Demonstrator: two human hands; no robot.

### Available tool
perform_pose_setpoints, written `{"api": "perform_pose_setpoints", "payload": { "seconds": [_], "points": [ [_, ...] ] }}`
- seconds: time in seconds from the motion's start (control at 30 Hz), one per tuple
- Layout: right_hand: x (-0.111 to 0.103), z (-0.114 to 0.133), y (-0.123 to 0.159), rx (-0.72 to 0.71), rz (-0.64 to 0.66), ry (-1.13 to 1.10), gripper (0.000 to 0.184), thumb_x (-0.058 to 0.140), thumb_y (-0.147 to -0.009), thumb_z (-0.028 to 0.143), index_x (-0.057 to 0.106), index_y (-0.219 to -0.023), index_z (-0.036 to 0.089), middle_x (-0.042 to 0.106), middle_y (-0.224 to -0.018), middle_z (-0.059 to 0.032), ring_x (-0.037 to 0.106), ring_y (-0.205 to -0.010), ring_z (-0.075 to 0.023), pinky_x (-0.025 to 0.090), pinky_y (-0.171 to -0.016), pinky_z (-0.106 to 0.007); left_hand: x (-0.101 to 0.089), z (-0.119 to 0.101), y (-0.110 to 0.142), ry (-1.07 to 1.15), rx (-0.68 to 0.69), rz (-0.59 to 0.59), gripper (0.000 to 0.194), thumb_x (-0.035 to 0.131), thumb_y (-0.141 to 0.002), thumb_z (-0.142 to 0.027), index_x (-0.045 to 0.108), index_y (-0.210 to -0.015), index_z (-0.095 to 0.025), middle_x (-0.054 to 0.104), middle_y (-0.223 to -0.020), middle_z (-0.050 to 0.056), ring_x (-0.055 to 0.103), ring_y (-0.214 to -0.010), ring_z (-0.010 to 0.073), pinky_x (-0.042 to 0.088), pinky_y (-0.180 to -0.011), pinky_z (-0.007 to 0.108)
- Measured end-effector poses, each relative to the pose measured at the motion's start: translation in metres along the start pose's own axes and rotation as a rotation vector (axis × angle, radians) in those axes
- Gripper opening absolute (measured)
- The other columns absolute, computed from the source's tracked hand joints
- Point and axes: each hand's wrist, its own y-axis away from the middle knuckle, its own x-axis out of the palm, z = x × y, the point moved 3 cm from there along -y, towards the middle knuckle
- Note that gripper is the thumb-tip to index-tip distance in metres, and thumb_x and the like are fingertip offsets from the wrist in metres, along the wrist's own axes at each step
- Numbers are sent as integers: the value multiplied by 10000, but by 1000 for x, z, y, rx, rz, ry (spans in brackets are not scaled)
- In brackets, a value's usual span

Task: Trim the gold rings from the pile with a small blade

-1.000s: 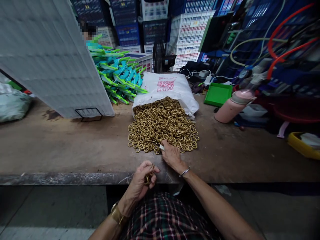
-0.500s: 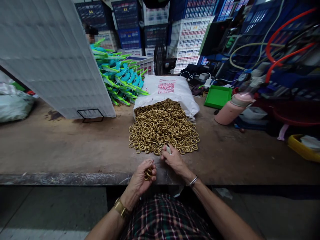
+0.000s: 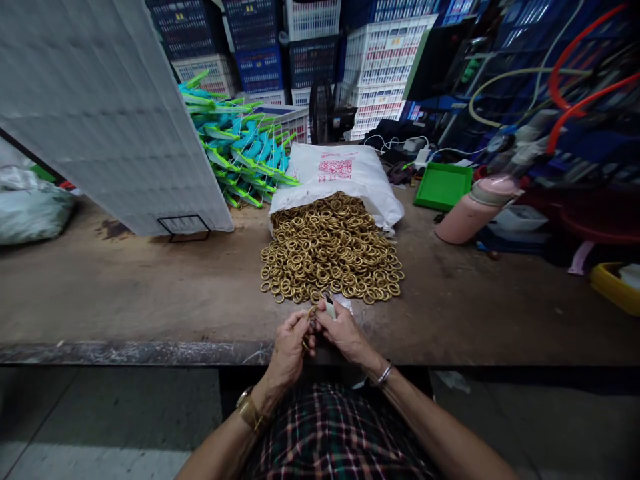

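My left hand (image 3: 289, 347) is closed around brass-coloured rings, and one ring (image 3: 311, 312) shows upright at its fingertips. Close against it, my right hand (image 3: 346, 335) grips a small tool (image 3: 331, 309) with a pale body and a dark end; its exact kind is too small to make out. The fingertips of both hands meet at the held ring. Just beyond them lies a heap of brass-coloured rings (image 3: 327, 257), spilling from the mouth of a white sack (image 3: 370, 167) with red print.
On the left stands a tall white panel (image 3: 115, 120) with a black wire foot, beside green and turquoise plastic pieces (image 3: 245, 147). Right of the sack are a green tray (image 3: 443, 187), a pink bottle (image 3: 463, 217) and a yellow container (image 3: 615, 287). Stacked crates (image 3: 385, 53) fill the back.
My right hand has drawn back from the edge of the heap to meet my left hand. A ring now stands at the left fingertips. The view has shifted slightly.
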Motion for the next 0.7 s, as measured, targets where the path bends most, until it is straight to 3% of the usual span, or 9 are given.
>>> {"api": "perform_pose_setpoints", "payload": {
  "seconds": [0.13,0.3,0.43,0.57,0.7],
  "points": [
    [-3,3,1,-45,47,83,172,524,-740,355,465,-723,195,482,-546,66,390,-468,-72,328,-471,-195,-4,2,-3,-72,28,-16,325,614,-716,-455,552,-853,-167,507,-616,-51,420,-429,44,350,-371,156],
    [-9,12,-4,-110,48,190,185,498,-756,362,515,-787,181,487,-600,51,419,-536,-88,345,-537,-209,-9,-3,-2,-456,179,-76,284,522,-778,-448,557,-783,-166,437,-478,-71,398,-395,62,366,-398,175],
    [-8,13,-8,-166,101,274,209,466,-771,365,494,-685,176,445,-602,48,402,-573,-92,326,-553,-211,-6,-9,1,-608,283,-60,246,519,-778,-401,570,-761,-160,447,-496,-62,411,-413,62,369,-423,177],
    [-7,7,-9,-153,85,340,247,447,-786,362,457,-623,178,392,-577,57,354,-559,-86,286,-522,-206,-4,-4,2,-454,88,6,276,524,-766,-445,529,-776,-170,427,-472,-75,400,-386,64,362,-386,177],
    [-6,6,-7,-169,72,361,239,452,-795,346,480,-630,176,427,-577,53,371,-563,-88,295,-525,-203,-2,1,2,-193,-97,93,299,570,-731,-456,509,-816,-175,475,-582,-64,418,-400,50,344,-350,162]
  ]
}}
